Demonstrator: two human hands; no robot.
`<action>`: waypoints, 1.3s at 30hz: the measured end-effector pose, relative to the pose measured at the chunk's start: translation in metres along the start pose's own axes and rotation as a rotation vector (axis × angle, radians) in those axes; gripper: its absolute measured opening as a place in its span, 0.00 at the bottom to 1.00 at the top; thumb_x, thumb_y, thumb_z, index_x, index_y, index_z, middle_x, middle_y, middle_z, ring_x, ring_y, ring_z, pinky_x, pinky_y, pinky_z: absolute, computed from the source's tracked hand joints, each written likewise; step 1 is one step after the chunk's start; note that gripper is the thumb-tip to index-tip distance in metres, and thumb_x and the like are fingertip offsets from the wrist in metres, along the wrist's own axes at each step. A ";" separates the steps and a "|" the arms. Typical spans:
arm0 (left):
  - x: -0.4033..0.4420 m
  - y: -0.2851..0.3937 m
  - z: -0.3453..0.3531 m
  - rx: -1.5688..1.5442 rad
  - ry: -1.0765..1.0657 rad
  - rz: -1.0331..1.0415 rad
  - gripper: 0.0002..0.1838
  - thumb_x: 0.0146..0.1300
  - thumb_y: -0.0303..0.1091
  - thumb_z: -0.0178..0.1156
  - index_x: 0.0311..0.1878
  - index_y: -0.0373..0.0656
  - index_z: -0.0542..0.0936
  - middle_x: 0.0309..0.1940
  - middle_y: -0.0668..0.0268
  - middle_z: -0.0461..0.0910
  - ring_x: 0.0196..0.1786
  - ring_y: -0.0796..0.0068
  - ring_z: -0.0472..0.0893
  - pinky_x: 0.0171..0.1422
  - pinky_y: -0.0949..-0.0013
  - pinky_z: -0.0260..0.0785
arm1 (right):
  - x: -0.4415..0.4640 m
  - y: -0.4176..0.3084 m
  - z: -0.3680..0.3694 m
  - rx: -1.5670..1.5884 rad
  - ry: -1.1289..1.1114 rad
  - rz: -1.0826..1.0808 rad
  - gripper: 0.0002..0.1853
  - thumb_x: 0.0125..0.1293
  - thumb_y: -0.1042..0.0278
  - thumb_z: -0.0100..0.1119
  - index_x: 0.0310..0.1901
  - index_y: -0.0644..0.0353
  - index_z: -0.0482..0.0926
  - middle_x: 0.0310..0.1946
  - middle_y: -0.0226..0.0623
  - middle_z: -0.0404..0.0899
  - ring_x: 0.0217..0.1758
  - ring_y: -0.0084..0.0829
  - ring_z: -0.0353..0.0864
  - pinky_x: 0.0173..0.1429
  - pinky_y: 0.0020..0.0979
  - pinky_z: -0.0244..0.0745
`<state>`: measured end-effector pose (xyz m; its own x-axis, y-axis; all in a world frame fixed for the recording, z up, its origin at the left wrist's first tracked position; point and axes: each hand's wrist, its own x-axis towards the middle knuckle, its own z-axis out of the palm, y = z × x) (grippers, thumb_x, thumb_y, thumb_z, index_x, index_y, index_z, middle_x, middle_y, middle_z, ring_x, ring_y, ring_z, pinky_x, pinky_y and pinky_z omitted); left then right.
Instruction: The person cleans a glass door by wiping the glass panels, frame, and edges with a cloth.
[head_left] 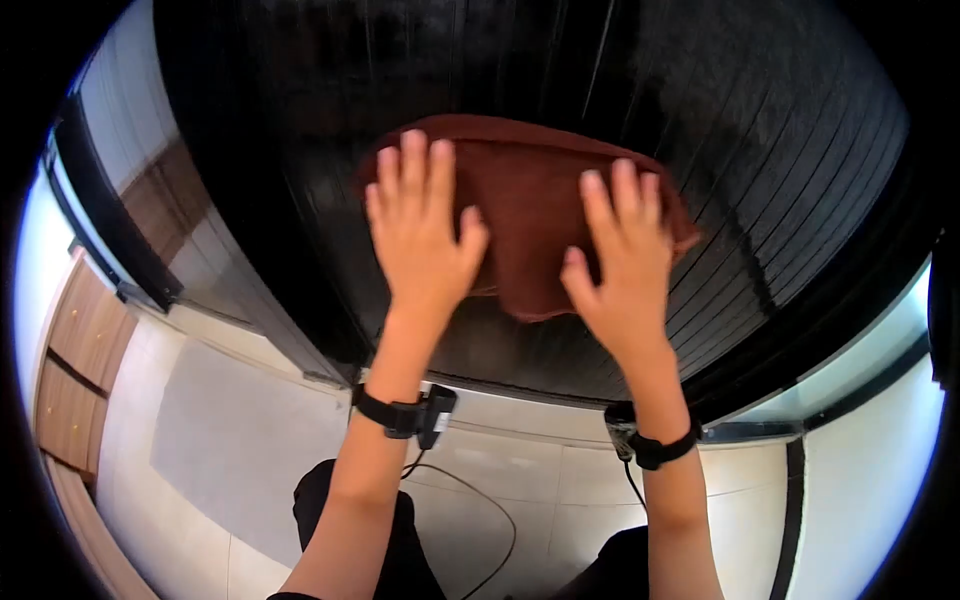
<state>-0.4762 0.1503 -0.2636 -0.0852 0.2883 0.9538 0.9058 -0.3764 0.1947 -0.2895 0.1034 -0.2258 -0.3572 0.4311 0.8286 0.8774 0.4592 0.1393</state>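
A reddish-brown cloth [530, 220] is spread against a dark, grooved door-like panel [480, 60]. On the cloth's left part lies my left hand [422, 245], palm toward it, fingers stretched out and thumb apart. My right hand [632, 265] rests the same way on its right part, with the fingers extended and spread. Neither hand is closed round the fabric. Between the two hands the lower edge of the cloth hangs down in a rounded flap. Whatever is under the palms is hidden.
Black straps with small devices [437, 415] are on both wrists, and a thin cable [510, 520] loops down between the knees. Wooden drawers [75, 400] stand at the left. Pale floor tiles [190, 500] lie below, and a white panel [860, 480] is at the right.
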 end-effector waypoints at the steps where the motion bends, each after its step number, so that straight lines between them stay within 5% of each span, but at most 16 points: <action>1: -0.012 -0.010 0.008 0.002 0.022 -0.013 0.35 0.50 0.36 0.54 0.65 0.40 0.63 0.69 0.54 0.55 0.70 0.46 0.53 0.68 0.42 0.46 | -0.001 -0.010 0.011 0.006 -0.037 0.025 0.37 0.51 0.64 0.57 0.66 0.52 0.59 0.67 0.42 0.56 0.68 0.48 0.58 0.47 0.41 0.73; 4: -0.068 -0.027 0.043 -0.022 0.114 -0.029 0.31 0.53 0.35 0.52 0.63 0.37 0.65 0.68 0.51 0.55 0.70 0.43 0.52 0.67 0.38 0.44 | -0.034 -0.037 0.061 0.010 -0.094 0.114 0.36 0.53 0.60 0.56 0.65 0.56 0.59 0.66 0.47 0.56 0.67 0.48 0.59 0.43 0.40 0.77; 9: -0.137 -0.034 0.074 0.002 0.062 0.058 0.23 0.59 0.33 0.48 0.59 0.42 0.71 0.67 0.58 0.59 0.70 0.48 0.55 0.65 0.39 0.47 | -0.073 -0.063 0.100 -0.107 -0.360 0.071 0.30 0.54 0.67 0.50 0.61 0.64 0.65 0.66 0.49 0.55 0.70 0.48 0.55 0.58 0.50 0.66; 13: -0.054 -0.016 0.035 -0.083 0.015 -0.017 0.26 0.56 0.31 0.48 0.62 0.46 0.69 0.68 0.61 0.59 0.69 0.52 0.57 0.67 0.44 0.49 | -0.012 -0.059 0.069 0.008 -0.205 0.046 0.32 0.49 0.74 0.49 0.61 0.71 0.63 0.69 0.52 0.49 0.72 0.53 0.48 0.59 0.46 0.66; 16: 0.012 -0.018 0.005 -0.059 0.010 -0.074 0.32 0.54 0.25 0.48 0.66 0.46 0.63 0.70 0.60 0.53 0.71 0.51 0.53 0.69 0.45 0.47 | 0.054 -0.064 0.040 0.033 -0.044 -0.072 0.36 0.45 0.76 0.50 0.62 0.71 0.61 0.68 0.55 0.49 0.71 0.59 0.46 0.64 0.47 0.60; 18: 0.024 -0.029 0.001 -0.038 0.101 -0.130 0.32 0.57 0.27 0.49 0.68 0.45 0.59 0.71 0.62 0.51 0.72 0.54 0.51 0.69 0.45 0.45 | 0.075 -0.073 0.037 -0.060 0.036 -0.139 0.37 0.44 0.74 0.51 0.63 0.67 0.62 0.68 0.51 0.51 0.71 0.54 0.48 0.63 0.48 0.59; 20: 0.009 -0.041 0.012 -0.106 0.168 -0.211 0.32 0.58 0.31 0.51 0.68 0.44 0.58 0.71 0.62 0.51 0.72 0.55 0.50 0.70 0.45 0.45 | 0.076 -0.084 0.054 0.137 -0.054 -0.160 0.37 0.45 0.76 0.47 0.64 0.67 0.59 0.70 0.51 0.48 0.73 0.56 0.42 0.70 0.52 0.42; 25: -0.014 -0.046 0.024 -0.146 0.260 -0.419 0.38 0.59 0.51 0.55 0.68 0.43 0.58 0.71 0.64 0.53 0.72 0.57 0.51 0.69 0.46 0.45 | 0.052 -0.101 0.081 0.155 -0.134 -0.246 0.37 0.43 0.81 0.43 0.63 0.70 0.60 0.69 0.48 0.51 0.73 0.51 0.46 0.69 0.48 0.47; 29: -0.003 -0.034 0.017 -0.217 0.222 -0.455 0.37 0.60 0.50 0.55 0.68 0.43 0.57 0.71 0.63 0.50 0.72 0.56 0.50 0.69 0.46 0.44 | 0.066 -0.101 0.061 0.144 -0.186 -0.230 0.35 0.45 0.83 0.43 0.62 0.70 0.62 0.69 0.48 0.52 0.73 0.50 0.46 0.71 0.47 0.44; 30: 0.010 -0.026 0.007 -0.397 0.190 -0.531 0.37 0.59 0.52 0.56 0.67 0.40 0.59 0.71 0.55 0.49 0.74 0.56 0.43 0.71 0.44 0.36 | 0.077 -0.102 0.052 0.138 -0.221 -0.227 0.34 0.46 0.83 0.43 0.61 0.70 0.63 0.69 0.48 0.53 0.73 0.50 0.46 0.71 0.47 0.44; 32: 0.022 -0.023 -0.003 -0.402 0.161 -0.417 0.40 0.59 0.52 0.56 0.70 0.45 0.55 0.72 0.55 0.47 0.75 0.59 0.41 0.71 0.43 0.34 | 0.097 -0.100 0.038 0.280 -0.119 -0.259 0.33 0.46 0.84 0.38 0.60 0.69 0.65 0.67 0.48 0.57 0.73 0.48 0.49 0.72 0.43 0.44; 34: 0.024 -0.031 -0.002 -0.412 0.131 -0.387 0.38 0.63 0.48 0.52 0.71 0.48 0.49 0.72 0.56 0.44 0.75 0.63 0.41 0.72 0.42 0.32 | 0.116 -0.104 0.029 0.282 -0.119 -0.320 0.31 0.46 0.82 0.40 0.58 0.67 0.68 0.64 0.48 0.62 0.71 0.47 0.53 0.72 0.41 0.47; 36: 0.008 -0.036 0.003 -0.036 -0.240 -0.338 0.31 0.62 0.39 0.54 0.68 0.45 0.59 0.70 0.59 0.52 0.73 0.59 0.50 0.73 0.53 0.40 | 0.121 -0.119 0.018 0.348 -0.274 -0.401 0.29 0.47 0.80 0.45 0.57 0.63 0.70 0.62 0.48 0.65 0.69 0.48 0.58 0.70 0.40 0.51; 39: 0.005 -0.040 -0.015 -0.271 -0.099 -0.382 0.30 0.63 0.39 0.53 0.68 0.46 0.59 0.70 0.58 0.52 0.72 0.60 0.51 0.74 0.56 0.41 | 0.112 -0.149 0.009 0.387 -0.375 -0.621 0.24 0.50 0.76 0.53 0.53 0.57 0.74 0.54 0.43 0.71 0.56 0.44 0.71 0.60 0.39 0.67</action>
<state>-0.5189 0.1532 -0.2629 -0.3387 0.5281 0.7787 0.6755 -0.4396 0.5920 -0.4630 0.0901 -0.1589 -0.8847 0.2103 0.4161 0.3370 0.9052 0.2589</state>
